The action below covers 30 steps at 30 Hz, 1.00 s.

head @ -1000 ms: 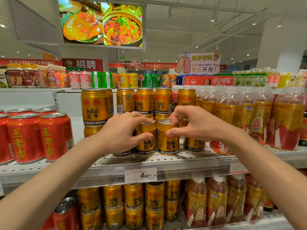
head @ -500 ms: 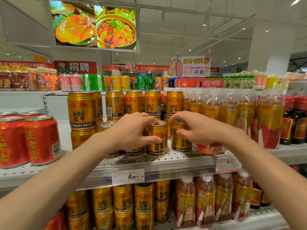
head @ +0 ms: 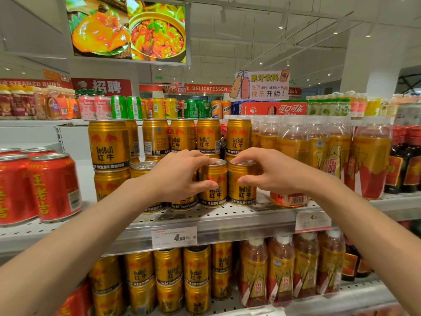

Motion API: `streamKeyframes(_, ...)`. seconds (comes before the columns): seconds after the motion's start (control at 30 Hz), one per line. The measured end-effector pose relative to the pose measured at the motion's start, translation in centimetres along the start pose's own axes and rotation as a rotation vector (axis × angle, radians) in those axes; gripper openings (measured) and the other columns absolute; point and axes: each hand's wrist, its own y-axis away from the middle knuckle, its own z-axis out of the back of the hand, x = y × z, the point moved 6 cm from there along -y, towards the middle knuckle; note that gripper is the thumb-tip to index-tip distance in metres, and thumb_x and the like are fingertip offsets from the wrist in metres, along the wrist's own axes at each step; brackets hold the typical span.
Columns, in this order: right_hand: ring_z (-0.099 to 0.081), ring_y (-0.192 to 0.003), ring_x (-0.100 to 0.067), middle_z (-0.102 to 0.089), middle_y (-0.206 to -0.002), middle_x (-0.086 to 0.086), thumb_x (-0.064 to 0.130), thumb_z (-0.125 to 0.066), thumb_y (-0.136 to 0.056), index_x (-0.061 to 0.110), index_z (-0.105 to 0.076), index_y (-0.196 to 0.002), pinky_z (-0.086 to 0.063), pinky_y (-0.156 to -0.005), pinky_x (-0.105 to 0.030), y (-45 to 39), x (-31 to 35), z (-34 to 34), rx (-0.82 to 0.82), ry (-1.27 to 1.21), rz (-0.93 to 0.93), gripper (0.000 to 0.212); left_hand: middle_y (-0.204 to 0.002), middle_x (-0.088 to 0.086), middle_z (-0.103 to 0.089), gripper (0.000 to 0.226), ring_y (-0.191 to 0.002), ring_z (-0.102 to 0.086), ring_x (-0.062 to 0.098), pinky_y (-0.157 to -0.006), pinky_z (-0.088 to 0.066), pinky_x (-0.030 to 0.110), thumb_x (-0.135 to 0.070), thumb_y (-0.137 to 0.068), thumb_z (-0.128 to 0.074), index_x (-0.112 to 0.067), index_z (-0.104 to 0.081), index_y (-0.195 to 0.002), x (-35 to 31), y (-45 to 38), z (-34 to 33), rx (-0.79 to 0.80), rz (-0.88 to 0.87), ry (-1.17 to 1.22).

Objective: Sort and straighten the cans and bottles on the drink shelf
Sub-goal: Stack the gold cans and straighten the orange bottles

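Shelf (head: 227,221) front: each hand's fingers (head: 200,156) grip one gold can (head: 214,190).

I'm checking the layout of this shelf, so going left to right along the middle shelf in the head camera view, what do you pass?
Red cans → stacked gold cans → left hand gripping a gold can → right hand gripping the next gold can → amber bottles → dark bottles.
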Motion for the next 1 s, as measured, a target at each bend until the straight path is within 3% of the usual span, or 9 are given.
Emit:
streamKeyframes(0.23,-0.043,-0.139,-0.008,-0.046,-0.153,0.012,0.042,-0.064,-0.095,0.032,-0.047,-0.146,-0.039,-0.114,-0.033,0.7,-0.3,-0.9,-0.065,-0.032,-0.004,0.054,-0.148,-0.008,-0.049,0.070,-0.134,-0.044,0.013,-0.108,-0.042,0.038,-0.068,-0.088,-0.051,-0.034,-0.043,-0.148,0.0,0.2,-0.2,-0.007,-0.004,-0.027)
streamKeyframes(0.33,-0.043,-0.138,-0.007,-0.044,-0.153,0.012,0.045,-0.061,-0.096,0.030,-0.045,-0.148,-0.039,-0.113,-0.032,1.3,-0.1,-1.3,-0.101,-0.050,0.002,0.057,-0.146,-0.007,-0.050,0.063,-0.135,-0.039,0.010,-0.111,-0.040,0.036,-0.063,-0.091,-0.054,-0.030,-0.049,-0.144,0.2,1.2,0.4,-0.060,-0.002,0.082)
streamKeyframes(0.5,-0.047,-0.132,-0.007,-0.054,-0.143,0.010,0.045,-0.059,-0.096,0.026,-0.050,-0.142,-0.043,-0.111,-0.035,1.0,1.4,-1.0,-0.229,-0.023,0.049,0.051,-0.133,-0.012,-0.054,0.046,-0.126,-0.046,0.005,-0.107,-0.043,0.031,-0.049,-0.092,-0.060,-0.027,-0.059,-0.133,1.6,5.3,2.5,-0.279,-0.007,0.193)
streamKeyframes(0.6,-0.051,-0.126,-0.008,-0.059,-0.134,0.008,0.043,-0.060,-0.096,0.023,-0.056,-0.135,-0.044,-0.109,-0.035,0.2,3.7,-1.1,-0.281,-0.024,0.129,0.044,-0.114,-0.007,-0.058,0.030,-0.108,-0.055,0.009,-0.093,-0.051,0.030,-0.034,-0.091,-0.068,-0.020,-0.066,-0.117,3.6,8.9,3.7,-0.474,0.068,0.223)
streamKeyframes(0.73,-0.051,-0.126,-0.011,-0.060,-0.131,0.007,0.047,-0.057,-0.095,0.022,-0.058,-0.133,-0.044,-0.110,-0.039,-1.1,7.1,-2.5,-0.282,0.022,0.215,0.045,-0.098,-0.001,-0.057,0.017,-0.091,-0.055,0.014,-0.080,-0.049,0.025,-0.019,-0.085,-0.076,-0.013,-0.066,-0.098,6.1,13.5,4.5,-0.675,0.228,0.157)
streamKeyframes(0.87,-0.047,-0.133,-0.015,-0.056,-0.139,0.006,0.058,-0.054,-0.092,0.024,-0.053,-0.140,-0.035,-0.117,-0.043,-2.5,9.7,-4.0,-0.261,0.127,0.250,0.059,-0.104,0.001,-0.052,0.039,-0.090,-0.052,0.012,-0.077,-0.050,0.022,-0.021,-0.081,-0.080,-0.011,-0.056,-0.110,8.5,16.4,3.3,-0.687,0.414,0.168)
streamKeyframes(1.0,-0.043,-0.138,-0.011,-0.053,-0.145,0.011,0.053,-0.058,-0.095,0.030,-0.046,-0.145,-0.016,-0.126,-0.042,-3.4,10.6,-4.8,-0.219,0.158,0.229,0.057,-0.136,0.005,-0.044,0.079,-0.110,-0.055,0.015,-0.089,-0.055,0.038,-0.041,-0.082,-0.076,-0.016,-0.034,-0.145,9.4,17.3,1.3,-0.569,0.564,0.259)
